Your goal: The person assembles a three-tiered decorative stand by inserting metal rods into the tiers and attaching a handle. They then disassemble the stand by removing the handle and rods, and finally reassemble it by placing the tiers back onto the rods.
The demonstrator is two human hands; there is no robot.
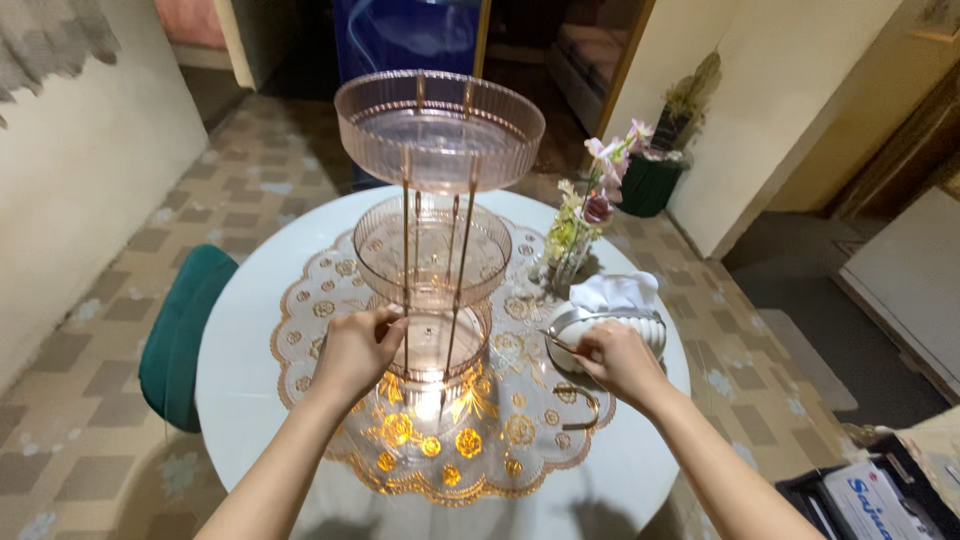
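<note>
On round table (250, 400) | three-bowl stand (435, 250): left hand (355, 350) grip pinching | right hand (615, 360) grip pinching one napkin holder (605, 325)

A round white worktop (240, 400) stands on a floor (110, 330) of brown and beige patterned tiles, with a teal chair (180, 335) tucked in at its left edge. Cream walls (80, 170) rise on both sides of the worktop, and beyond it a dark doorway (400, 35) opens, with a potted plant in a dark green pot (650, 180) on the floor at the foot of the right wall.
</note>
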